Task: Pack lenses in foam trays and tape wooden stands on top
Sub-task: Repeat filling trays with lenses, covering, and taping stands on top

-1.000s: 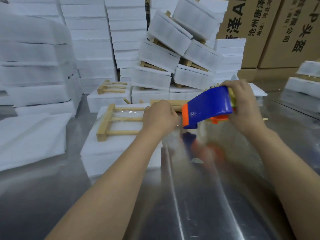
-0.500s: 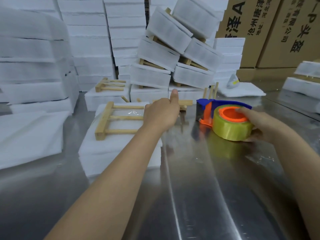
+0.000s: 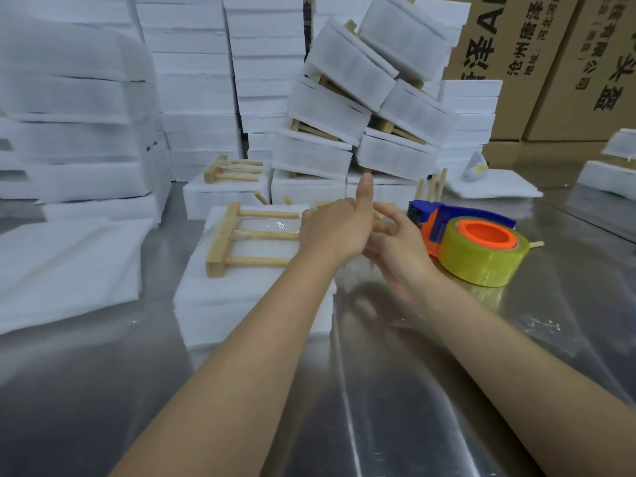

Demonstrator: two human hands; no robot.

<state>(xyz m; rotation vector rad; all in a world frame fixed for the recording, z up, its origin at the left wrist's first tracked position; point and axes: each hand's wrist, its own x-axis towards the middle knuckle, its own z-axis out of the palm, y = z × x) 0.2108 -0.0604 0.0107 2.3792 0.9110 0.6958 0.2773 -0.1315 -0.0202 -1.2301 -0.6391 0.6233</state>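
Observation:
A white foam tray stack point(image 3: 237, 304) lies on the steel table with a wooden stand point(image 3: 247, 234) on top, clear tape across its rungs. My left hand point(image 3: 335, 228) sits over the stand's right end, one finger pointing up; its grip on the stand is hidden. My right hand point(image 3: 395, 249) is beside it at the tray's right edge, fingers spread, holding nothing. The tape dispenser point(image 3: 475, 242), blue and orange with a yellowish roll, lies on the table to the right of my right hand.
Tall stacks of white foam trays point(image 3: 192, 80) fill the back and left. A leaning pile of taped trays point(image 3: 364, 108) stands behind the work spot. Another tray with a stand point(image 3: 227, 187) sits behind. Cardboard boxes point(image 3: 550, 63) stand at back right. Flat foam sheets point(image 3: 62, 266) lie left.
My right hand set the tape dispenser down on the table, let go of it and moved left to the tray's right edge. My left hand stayed on the stand.

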